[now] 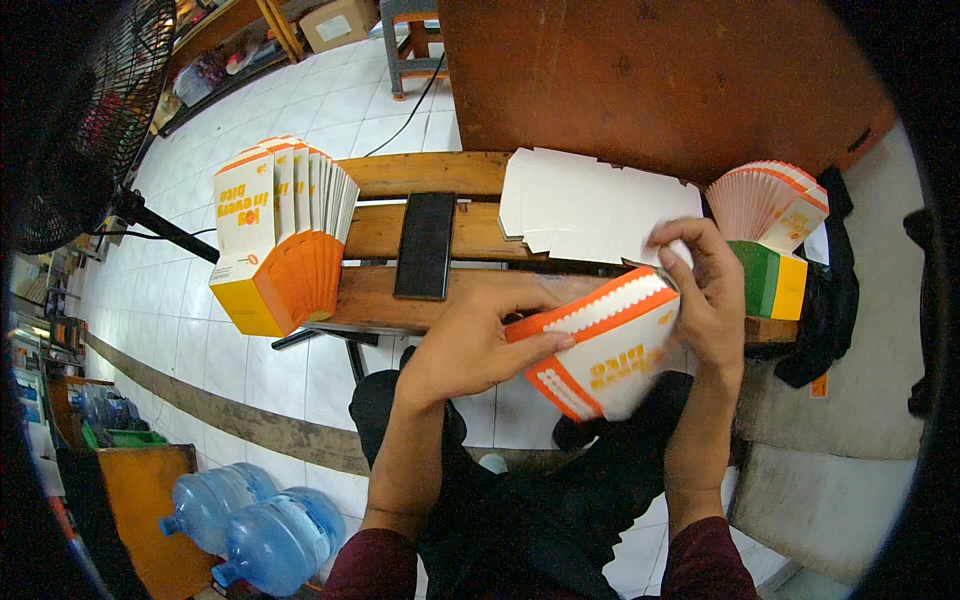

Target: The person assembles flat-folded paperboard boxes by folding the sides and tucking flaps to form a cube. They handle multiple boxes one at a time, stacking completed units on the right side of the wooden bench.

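A flat paper carton (620, 345), white with orange bands, scalloped edging and yellow lettering, is held tilted above my lap. My left hand (465, 345) grips its left end, thumb on the near face and fingers behind. At the right end, my right hand (710, 290) has its fingers curled round a small white piece (682, 254). Whether that piece is a flap of the carton or a separate thing, I cannot tell. Blur smears the carton's lower right corner. Just beyond my hands, a stack of white carton blanks (600, 200) lies on the wooden bench.
Fanned cartons (275, 240) stand at the bench's left end, and another fanned group (765, 220) at its right. A black phone (425, 245) lies on the slats (475, 215). A black fan (95, 130) is far left; blue water jugs (280, 535) lie lower left.
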`<action>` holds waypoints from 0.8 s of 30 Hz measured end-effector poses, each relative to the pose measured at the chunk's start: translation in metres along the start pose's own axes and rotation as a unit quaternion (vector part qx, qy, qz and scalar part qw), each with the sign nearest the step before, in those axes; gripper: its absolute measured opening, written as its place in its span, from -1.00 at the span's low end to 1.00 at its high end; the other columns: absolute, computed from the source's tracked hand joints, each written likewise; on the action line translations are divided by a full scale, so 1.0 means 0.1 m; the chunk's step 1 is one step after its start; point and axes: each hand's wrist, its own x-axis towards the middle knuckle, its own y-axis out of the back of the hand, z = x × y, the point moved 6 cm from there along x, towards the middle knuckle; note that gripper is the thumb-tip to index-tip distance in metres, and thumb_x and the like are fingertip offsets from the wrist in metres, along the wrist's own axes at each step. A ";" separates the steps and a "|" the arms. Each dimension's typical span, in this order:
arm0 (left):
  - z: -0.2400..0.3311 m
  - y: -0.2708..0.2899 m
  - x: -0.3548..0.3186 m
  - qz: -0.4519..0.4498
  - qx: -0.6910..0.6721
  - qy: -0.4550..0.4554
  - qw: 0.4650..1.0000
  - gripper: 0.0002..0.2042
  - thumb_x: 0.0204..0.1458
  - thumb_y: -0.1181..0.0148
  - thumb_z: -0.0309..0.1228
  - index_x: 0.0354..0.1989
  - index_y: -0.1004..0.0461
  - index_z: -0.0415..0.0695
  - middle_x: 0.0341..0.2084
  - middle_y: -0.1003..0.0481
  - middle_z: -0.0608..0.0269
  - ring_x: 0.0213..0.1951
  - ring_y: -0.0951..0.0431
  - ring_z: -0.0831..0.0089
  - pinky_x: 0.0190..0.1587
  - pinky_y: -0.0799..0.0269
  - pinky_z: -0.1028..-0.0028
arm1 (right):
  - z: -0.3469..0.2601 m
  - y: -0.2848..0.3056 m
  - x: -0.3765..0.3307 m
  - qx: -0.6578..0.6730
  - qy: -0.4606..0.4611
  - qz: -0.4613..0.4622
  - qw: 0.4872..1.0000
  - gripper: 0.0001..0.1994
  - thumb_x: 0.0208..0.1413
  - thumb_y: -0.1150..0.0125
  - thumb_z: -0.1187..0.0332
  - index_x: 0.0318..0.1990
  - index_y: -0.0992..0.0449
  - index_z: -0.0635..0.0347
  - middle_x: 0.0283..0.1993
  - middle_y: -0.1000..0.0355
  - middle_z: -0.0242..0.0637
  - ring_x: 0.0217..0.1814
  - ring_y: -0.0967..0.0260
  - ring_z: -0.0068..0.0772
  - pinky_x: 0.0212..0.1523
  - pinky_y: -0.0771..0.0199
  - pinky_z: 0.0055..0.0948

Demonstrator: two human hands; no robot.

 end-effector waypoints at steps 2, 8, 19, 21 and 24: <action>-0.11 0.01 -0.04 0.069 -0.096 0.095 0.988 -0.71 0.02 -0.36 -0.40 -0.13 -0.57 -0.32 -0.30 -0.62 0.20 -0.26 -0.58 0.52 -0.16 -0.50 0.48 | -0.10 0.03 -0.02 -0.052 0.068 0.123 0.989 -0.84 0.10 -0.19 0.48 -0.16 -0.46 0.28 -0.12 -0.43 -0.17 -0.03 -0.37 -0.29 0.05 -0.36 -0.38; -0.16 0.09 -0.02 0.256 -0.258 0.050 0.930 -0.73 0.17 -0.21 -0.46 -0.04 -0.52 -0.40 -0.28 -0.60 0.12 -0.26 -0.60 0.52 -0.24 -0.57 0.54 | -0.49 -0.52 -0.26 -0.216 0.227 -0.019 0.950 -0.44 -0.23 -0.53 0.32 0.01 -0.46 0.10 0.11 -0.36 -0.10 0.11 -0.32 -0.03 0.05 -0.42 -0.25; 0.06 0.15 -0.05 0.287 -0.076 -0.090 0.951 -0.85 -0.04 -0.34 -0.64 -0.28 -0.56 -0.29 -0.38 -0.59 0.15 -0.28 -0.62 0.48 -0.18 -0.52 0.54 | -0.01 -0.27 -0.10 0.104 -0.078 -0.147 0.981 -0.90 -0.06 -0.36 0.55 -0.35 -0.64 0.34 -0.31 -0.56 -0.17 -0.28 -0.48 -0.44 -0.23 -0.47 -0.48; 0.09 0.14 -0.02 0.298 0.013 -0.120 0.947 -0.83 -0.08 -0.36 -0.65 -0.28 -0.57 -0.28 -0.39 -0.59 0.15 -0.30 -0.61 0.47 -0.21 -0.51 0.52 | -0.02 -0.22 -0.05 0.121 -0.067 -0.079 0.987 -0.88 -0.08 -0.38 0.57 -0.33 -0.65 0.31 -0.34 -0.54 -0.20 -0.34 -0.45 -0.49 -0.30 -0.45 -0.51; 0.09 0.08 -0.04 0.367 0.050 -0.138 0.919 -0.83 -0.12 -0.42 -0.61 -0.32 -0.60 -0.25 -0.40 -0.56 0.20 -0.34 -0.56 0.47 -0.25 -0.44 0.51 | -0.12 -0.18 -0.10 0.079 -0.017 0.048 0.996 -0.85 -0.12 -0.41 0.59 -0.32 -0.67 0.27 -0.34 -0.54 -0.21 -0.36 -0.46 -0.49 -0.38 -0.42 -0.57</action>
